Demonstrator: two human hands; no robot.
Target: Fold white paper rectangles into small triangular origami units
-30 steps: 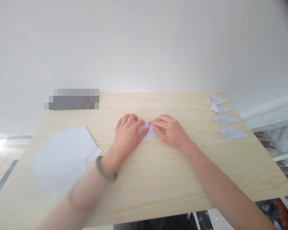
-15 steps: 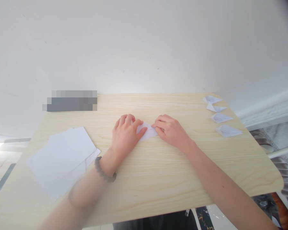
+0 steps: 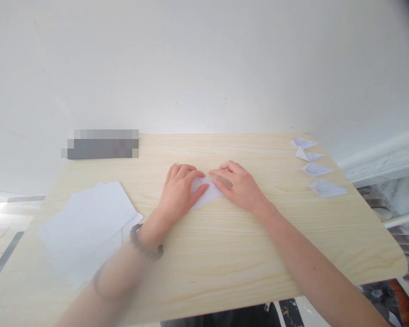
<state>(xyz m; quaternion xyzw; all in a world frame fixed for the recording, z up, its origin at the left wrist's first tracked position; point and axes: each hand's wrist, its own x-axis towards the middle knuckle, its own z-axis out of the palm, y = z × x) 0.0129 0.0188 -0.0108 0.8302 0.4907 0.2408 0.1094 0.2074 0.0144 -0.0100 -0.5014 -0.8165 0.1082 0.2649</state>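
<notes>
A small white folded paper (image 3: 206, 196) lies on the table between my hands. My left hand (image 3: 177, 190) holds its left part, with the thumb on top and the fingers curled along the far edge, covering part of it. From the right, my right hand (image 3: 241, 187) grips the paper's right upper edge between thumb and index finger, the other fingers curled behind. The two sets of fingertips are close together. A dark bead bracelet (image 3: 143, 245) is round my left wrist.
White paper sheets (image 3: 92, 222) are piled on the left of the wooden table (image 3: 225, 254). Several folded paper pieces (image 3: 327, 188) lie in a column near the right edge. A blurred-out dark object (image 3: 102, 147) stands at the back left, before the white wall (image 3: 204, 68).
My right fingers have shifted a little left toward my left hand. The paper has turned slightly, and its lower part now reaches further toward me.
</notes>
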